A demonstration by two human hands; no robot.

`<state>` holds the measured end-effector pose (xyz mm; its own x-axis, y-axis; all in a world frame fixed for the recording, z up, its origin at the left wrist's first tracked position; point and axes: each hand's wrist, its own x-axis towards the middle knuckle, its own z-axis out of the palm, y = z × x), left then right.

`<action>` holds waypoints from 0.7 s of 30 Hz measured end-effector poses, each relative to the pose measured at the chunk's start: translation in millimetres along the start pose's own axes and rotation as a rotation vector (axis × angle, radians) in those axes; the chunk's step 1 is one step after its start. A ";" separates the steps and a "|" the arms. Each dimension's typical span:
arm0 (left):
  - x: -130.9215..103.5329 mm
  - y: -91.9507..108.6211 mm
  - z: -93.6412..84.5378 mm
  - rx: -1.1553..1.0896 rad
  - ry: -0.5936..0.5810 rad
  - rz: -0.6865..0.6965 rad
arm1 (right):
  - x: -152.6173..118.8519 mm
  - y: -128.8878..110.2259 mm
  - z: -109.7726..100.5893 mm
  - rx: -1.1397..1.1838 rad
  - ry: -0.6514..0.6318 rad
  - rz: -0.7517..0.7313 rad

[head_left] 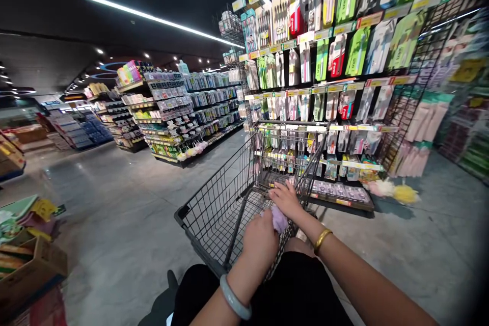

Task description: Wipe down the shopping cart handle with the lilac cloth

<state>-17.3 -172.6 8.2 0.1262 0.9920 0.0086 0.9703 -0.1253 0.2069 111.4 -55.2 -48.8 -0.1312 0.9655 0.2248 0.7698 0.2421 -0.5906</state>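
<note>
My left hand (pixel 260 239), with a pale bangle on its wrist, is closed around a fluffy purple item (pixel 279 219) near the close side of a black wire shopping cart (pixel 221 188). The item sticks out to the right of the fingers. My right hand (pixel 286 199), below a gold bracelet (pixel 323 240), reaches over the cart basket with its fingers apart, just above and beside the purple item. Nothing shows in its grip. Part of the cart's near side is hidden behind my hands and legs.
A tall rack (pixel 305 84) of packaged toothbrushes stands just beyond the cart. Stocked shelves (pixel 168 107) line the left. Boxes of goods (pixel 46 260) sit at the lower left. Fluffy yellow (pixel 405 194) and white items hang low at the right.
</note>
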 end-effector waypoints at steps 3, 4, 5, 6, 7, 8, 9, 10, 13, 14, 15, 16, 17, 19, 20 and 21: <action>4.3 -6.8 3.4 -0.123 -0.021 0.063 | 0.5 17.9 -1.0 -0.027 0.054 -0.073; 4.3 -11.8 3.8 -0.177 -0.030 0.087 | 0.4 22.5 -0.4 -0.033 0.069 -0.103; 2.7 -18.0 3.6 -0.229 -0.043 0.112 | 0.4 26.4 0.3 -0.037 0.076 -0.133; -0.6 -25.3 2.6 -0.274 -0.059 0.141 | 0.6 29.6 0.9 -0.040 0.077 -0.161; -5.7 -33.6 0.8 -0.310 -0.072 0.172 | 1.1 32.1 1.0 -0.040 0.074 -0.187; -12.5 -42.7 -1.8 -0.333 -0.083 0.205 | 1.7 33.9 0.6 -0.037 0.069 -0.206; -20.4 -52.2 -4.9 -0.344 -0.094 0.237 | 2.5 34.8 -0.3 -0.034 0.060 -0.217; -28.8 -61.5 -8.3 -0.350 -0.102 0.264 | 3.0 34.7 -1.6 -0.031 0.049 -0.221; -49.3 -81.6 -15.1 -0.342 -0.126 0.290 | 1.0 26.3 -4.8 -0.036 0.037 -0.176; -52.4 -83.4 -15.0 -0.325 -0.127 0.273 | -2.1 20.2 -4.7 -0.052 0.046 -0.149; -53.1 -82.3 -13.5 -0.300 -0.120 0.245 | -6.8 12.4 -3.7 -0.070 0.059 -0.134; -51.6 -78.3 -10.7 -0.267 -0.107 0.208 | -12.9 3.4 -1.8 -0.089 0.070 -0.142; -48.2 -71.9 -7.3 -0.227 -0.091 0.166 | -20.1 -6.1 0.8 -0.103 0.073 -0.172; -39.4 -55.9 -1.5 -0.145 -0.060 0.101 | -35.4 -23.2 7.3 -0.107 0.064 -0.272; -36.0 -48.6 -0.3 -0.109 -0.049 0.091 | -42.2 -29.2 10.2 -0.100 0.061 -0.315; -34.3 -43.1 -0.8 -0.074 -0.046 0.105 | -47.8 -33.2 12.3 -0.095 0.064 -0.340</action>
<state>-63.6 -201.2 -0.3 0.2372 0.9714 -0.0105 0.9336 -0.2249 0.2790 84.5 -108.3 -49.4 -0.3522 0.8227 0.4462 0.7440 0.5354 -0.3998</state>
